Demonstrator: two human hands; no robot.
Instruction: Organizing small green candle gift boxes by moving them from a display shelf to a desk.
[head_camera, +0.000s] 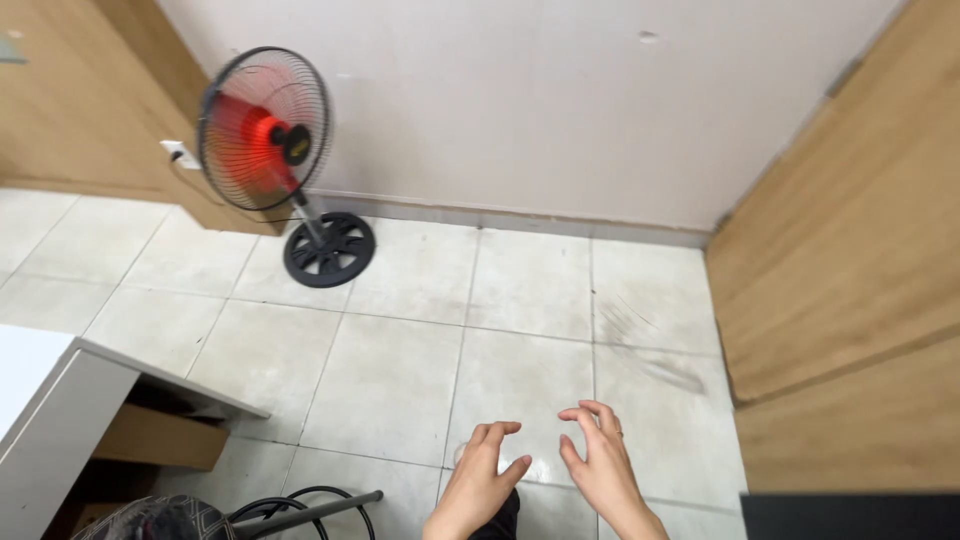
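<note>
Nearest the camera, both hands are held open and empty over the tiled floor (400, 370), the left hand (482, 478) just beside the right hand (603, 462), fingers loosely curled. At far left a black floor fan (268, 135) with red blades is seen against the wall. At near left a cardboard box (160, 437) is tucked under a white table (50, 400); its contents cannot be seen.

Left hand (483, 478) and right hand (598, 462): both empty, fingers curled loosely, side by side above pale floor tiles (400, 380). Floor fan (265, 130): black cage, red blades, round black base, standing by the white wall (550, 90). White table corner (70, 400) at lower left. Wooden panel (850, 250) at right.
</note>
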